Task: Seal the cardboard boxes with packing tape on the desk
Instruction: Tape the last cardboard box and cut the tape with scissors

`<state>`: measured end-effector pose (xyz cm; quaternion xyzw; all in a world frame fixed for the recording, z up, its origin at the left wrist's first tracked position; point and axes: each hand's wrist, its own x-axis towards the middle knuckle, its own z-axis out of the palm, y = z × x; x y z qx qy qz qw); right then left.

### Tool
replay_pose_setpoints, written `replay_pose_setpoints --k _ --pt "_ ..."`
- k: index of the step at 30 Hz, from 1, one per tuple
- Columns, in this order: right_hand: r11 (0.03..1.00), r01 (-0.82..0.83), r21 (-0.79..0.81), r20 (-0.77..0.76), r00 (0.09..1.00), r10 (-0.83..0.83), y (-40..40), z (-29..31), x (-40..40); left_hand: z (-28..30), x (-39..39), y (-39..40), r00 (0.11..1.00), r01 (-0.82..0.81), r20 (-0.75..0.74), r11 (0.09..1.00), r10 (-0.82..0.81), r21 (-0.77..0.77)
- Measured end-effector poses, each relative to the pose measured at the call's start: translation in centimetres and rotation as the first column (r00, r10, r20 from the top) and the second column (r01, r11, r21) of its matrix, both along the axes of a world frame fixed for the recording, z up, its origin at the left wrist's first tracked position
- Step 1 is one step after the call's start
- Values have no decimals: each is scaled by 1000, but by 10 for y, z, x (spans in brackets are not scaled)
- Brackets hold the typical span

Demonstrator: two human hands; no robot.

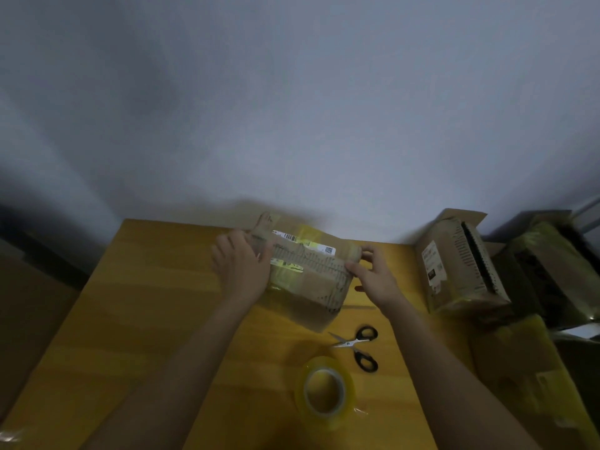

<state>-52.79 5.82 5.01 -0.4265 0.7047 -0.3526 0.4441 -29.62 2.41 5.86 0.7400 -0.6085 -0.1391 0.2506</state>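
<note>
I see two hands at work on one cardboard box at the far middle of the yellow surface. My left hand lies flat with fingers straight and close together, pressing on the box's left end over a strip of yellowish tape. My right hand reaches to the box's right end, thumb and forefinger curled in a pinch on its upper edge; what exactly sits between them is too blurred to tell. Both forearms stretch forward from the bottom corners. Nearer me lie one pair of black-handled scissors, blades apart, and just beside them one roll of clear yellowish packing tape, lying flat. Off to the right stand two more boxes: one open-topped carton and a darker one behind it.
</note>
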Motion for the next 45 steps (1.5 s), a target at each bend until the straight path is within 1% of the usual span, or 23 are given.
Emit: replay_pose_setpoints --k 1,3,5,7,9,11,12,14,16,18,20,22,23,25,26,28,30,32,34,37,39,42,45 --pt "1000 21 0 10 1000 -21 4 0 2 1 2 15 999 19 -46 999 -18 30" --pt "995 96 -8 95 991 -95 12 -2 7 0 1 42 965 130 -251 970 -76 206" --pt "990 141 -17 182 974 -136 20 -5 13 -3 -5 57 905 260 -419 873 -71 413" --pt "980 199 -16 215 958 -191 28 -8 20 -8 -9 60 867 340 -495 793 -56 505" --pt "969 245 -18 209 949 -236 39 -14 28 -12 -12 56 797 381 -603 808 -39 450" --pt "980 197 -13 198 962 -190 54 -19 38 -16 -14 50 740 395 -663 871 -112 294" --pt "990 143 -5 192 972 -139 61 -22 42 -15 -14 48 738 401 -653 889 -169 223" --pt "999 32 20 138 990 -35 74 -32 46 -13 -11 44 759 414 -605 896 -243 159" --pt "995 -78 58 10 997 78 86 -48 42 -16 -6 47 783 388 -555 918 -280 84" --pt "963 -228 142 -141 959 247 99 -66 32 -26 -1 60 817 304 -517 953 -257 7" --pt "891 -372 262 -252 865 435 117 -92 21 -45 3 82 874 200 -459 979 -160 39" --pt "837 -419 352 -304 794 526 135 -114 11 -66 5 108 908 224 -386 968 -163 117" --pt "834 -401 378 -326 786 526 145 -123 7 -77 6 121 915 270 -352 948 -199 168" --pt "871 -287 398 -381 812 442 162 -138 -5 -95 5 142 907 381 -300 880 -296 284" --pt "886 -223 406 -403 827 393 170 -144 -11 -102 2 150 891 439 -287 829 -352 346" --pt "883 -156 443 -410 840 354 183 -155 -21 -112 -5 162 829 558 -288 678 -479 479" --pt "864 -163 476 -405 832 380 193 -165 -28 -119 -17 166 744 636 -283 510 -605 579" --pt "856 -224 466 -416 798 436 197 -173 -32 -123 -31 167 683 663 -284 408 -673 628" --pt "856 -302 421 -426 767 480 198 -178 -31 -126 -44 166 654 676 -283 374 -702 635" --pt "845 -367 388 -443 730 520 198 -179 -30 -128 -61 163 619 692 -237 377 -748 616" --pt "787 -462 408 -459 642 614 198 -179 -33 -129 -71 164 587 692 -166 385 -792 611" --pt "685 -552 475 -380 573 726 186 -174 -43 -131 -83 164 522 696 -89 363 -848 619" --pt "601 -595 535 -378 467 799 167 -171 -52 -133 -90 164 463 716 -48 342 -885 609"
